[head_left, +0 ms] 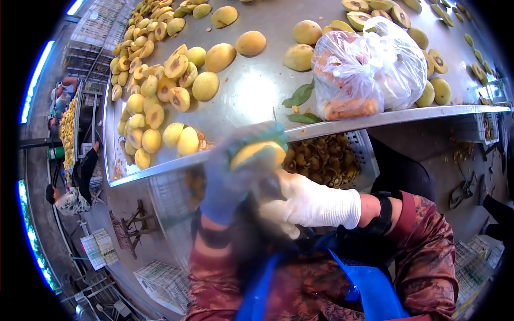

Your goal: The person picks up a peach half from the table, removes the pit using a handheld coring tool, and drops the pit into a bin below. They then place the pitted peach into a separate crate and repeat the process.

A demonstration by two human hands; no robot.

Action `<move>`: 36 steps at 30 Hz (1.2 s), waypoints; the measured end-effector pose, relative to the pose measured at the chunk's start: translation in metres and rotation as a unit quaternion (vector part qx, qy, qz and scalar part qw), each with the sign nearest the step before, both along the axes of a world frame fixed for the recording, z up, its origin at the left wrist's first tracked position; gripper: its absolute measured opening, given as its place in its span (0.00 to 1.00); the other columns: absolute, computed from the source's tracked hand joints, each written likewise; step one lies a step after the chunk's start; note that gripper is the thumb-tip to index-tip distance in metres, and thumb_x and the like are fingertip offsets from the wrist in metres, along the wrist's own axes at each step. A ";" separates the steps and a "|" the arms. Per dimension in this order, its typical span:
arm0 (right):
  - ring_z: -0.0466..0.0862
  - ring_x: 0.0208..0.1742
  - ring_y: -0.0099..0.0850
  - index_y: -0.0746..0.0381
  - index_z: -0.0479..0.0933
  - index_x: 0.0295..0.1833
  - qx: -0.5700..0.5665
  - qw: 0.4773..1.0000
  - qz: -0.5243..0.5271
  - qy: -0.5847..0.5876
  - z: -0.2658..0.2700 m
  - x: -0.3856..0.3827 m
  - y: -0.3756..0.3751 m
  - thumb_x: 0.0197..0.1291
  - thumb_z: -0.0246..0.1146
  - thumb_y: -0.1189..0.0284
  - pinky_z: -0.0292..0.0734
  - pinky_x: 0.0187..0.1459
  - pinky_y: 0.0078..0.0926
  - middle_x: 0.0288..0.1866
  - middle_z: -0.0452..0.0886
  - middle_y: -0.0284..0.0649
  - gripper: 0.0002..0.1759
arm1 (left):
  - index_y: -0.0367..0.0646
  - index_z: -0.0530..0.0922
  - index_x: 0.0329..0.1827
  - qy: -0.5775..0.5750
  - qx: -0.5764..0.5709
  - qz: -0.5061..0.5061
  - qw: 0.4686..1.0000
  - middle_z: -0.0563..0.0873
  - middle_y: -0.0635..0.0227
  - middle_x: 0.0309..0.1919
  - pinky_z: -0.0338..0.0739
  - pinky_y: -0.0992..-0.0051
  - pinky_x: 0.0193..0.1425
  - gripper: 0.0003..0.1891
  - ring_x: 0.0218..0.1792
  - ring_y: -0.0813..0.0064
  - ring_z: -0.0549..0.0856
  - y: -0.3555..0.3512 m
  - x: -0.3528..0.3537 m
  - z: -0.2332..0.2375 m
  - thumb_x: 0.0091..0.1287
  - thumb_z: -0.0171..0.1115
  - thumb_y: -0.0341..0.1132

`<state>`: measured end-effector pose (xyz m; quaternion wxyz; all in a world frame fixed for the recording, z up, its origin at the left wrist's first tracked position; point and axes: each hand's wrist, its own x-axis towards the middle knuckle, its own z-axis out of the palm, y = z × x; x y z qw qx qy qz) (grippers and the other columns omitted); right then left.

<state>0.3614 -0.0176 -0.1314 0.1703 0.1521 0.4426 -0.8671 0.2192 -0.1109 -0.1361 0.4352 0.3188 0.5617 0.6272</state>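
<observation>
My left hand [222, 171], in a blue-grey glove and smeared by motion, is wrapped round a yellow fruit [259, 154] just off the near edge of the metal table [251, 101]. Close below the fruit, my right hand [308, 202] in a white knitted glove has its fingers closed round something dark and blurred that I cannot make out. Halved fruits with brown hollows [175, 66] and rounder yellow fruits [205, 86] lie on the table's left side. Under the table edge is a white crate [364, 155] with many brown pieces [321, 160] in it.
Knotted clear plastic bags [369, 69] with orange contents sit near the table's front edge, beside green leaves [300, 95]. More fruit lies at the far right. At the left, people [72, 200] are by another fruit-covered table [68, 128]. Crates [163, 283] stand on the floor.
</observation>
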 end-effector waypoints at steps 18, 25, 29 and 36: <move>0.72 0.16 0.20 0.61 0.68 0.33 -0.169 0.982 0.078 0.010 0.005 0.024 0.007 0.67 0.59 0.65 0.68 0.19 0.20 0.17 0.71 0.31 0.13 | 0.32 0.76 0.58 -0.059 0.024 -0.124 0.990 0.82 0.50 0.57 0.81 0.66 0.59 0.20 0.56 0.61 0.84 -0.012 -0.002 -0.006 0.63 0.67 0.24; 0.70 0.15 0.20 0.61 0.69 0.34 -0.283 0.955 0.090 -0.009 0.014 0.024 0.008 0.69 0.59 0.64 0.66 0.19 0.20 0.16 0.71 0.31 0.13 | 0.28 0.75 0.58 -0.155 0.057 -0.107 0.981 0.81 0.48 0.58 0.81 0.62 0.60 0.22 0.56 0.58 0.84 -0.009 0.005 0.001 0.63 0.68 0.27; 0.69 0.15 0.21 0.60 0.69 0.35 -0.288 0.954 0.077 -0.012 0.020 0.022 0.008 0.69 0.59 0.64 0.65 0.19 0.20 0.17 0.69 0.31 0.13 | 0.30 0.76 0.57 -0.155 0.131 -0.098 0.974 0.82 0.49 0.56 0.81 0.62 0.60 0.19 0.54 0.59 0.85 -0.001 0.008 -0.001 0.64 0.66 0.27; 0.68 0.17 0.20 0.59 0.68 0.38 -0.273 0.960 0.060 0.012 0.023 0.014 0.012 0.68 0.59 0.65 0.63 0.19 0.20 0.18 0.68 0.31 0.11 | 0.33 0.75 0.59 -0.164 0.178 -0.014 0.970 0.83 0.50 0.51 0.82 0.63 0.56 0.17 0.50 0.60 0.85 0.010 0.018 0.006 0.70 0.61 0.32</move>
